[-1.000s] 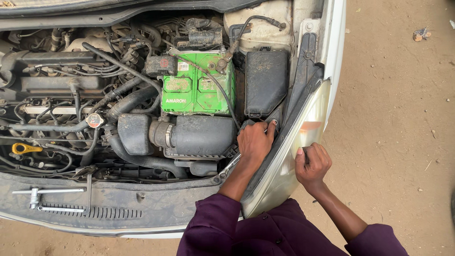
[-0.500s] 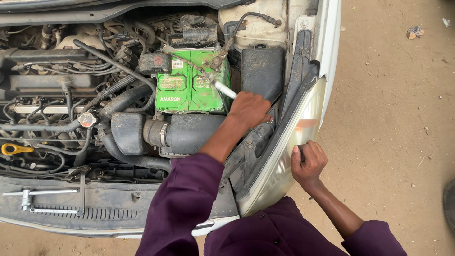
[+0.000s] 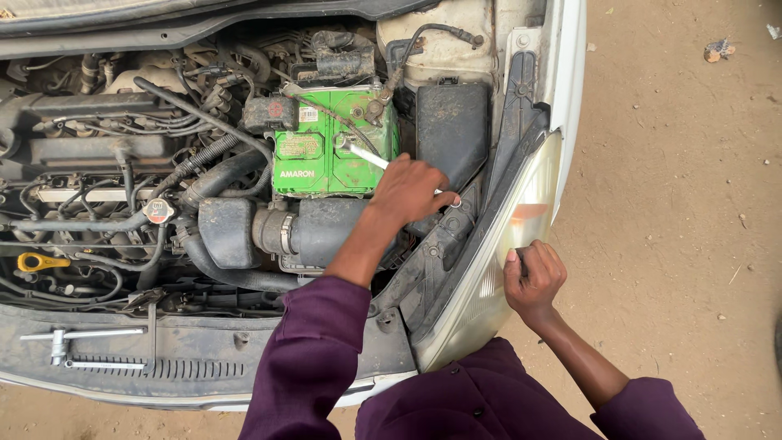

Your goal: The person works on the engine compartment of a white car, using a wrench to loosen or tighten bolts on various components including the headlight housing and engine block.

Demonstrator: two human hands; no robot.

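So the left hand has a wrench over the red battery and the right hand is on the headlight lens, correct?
Not quite: the battery is green, not red, as the head view shows. The rest holds: the left hand grips a silver wrench over it, and the right hand is on the headlight lens.
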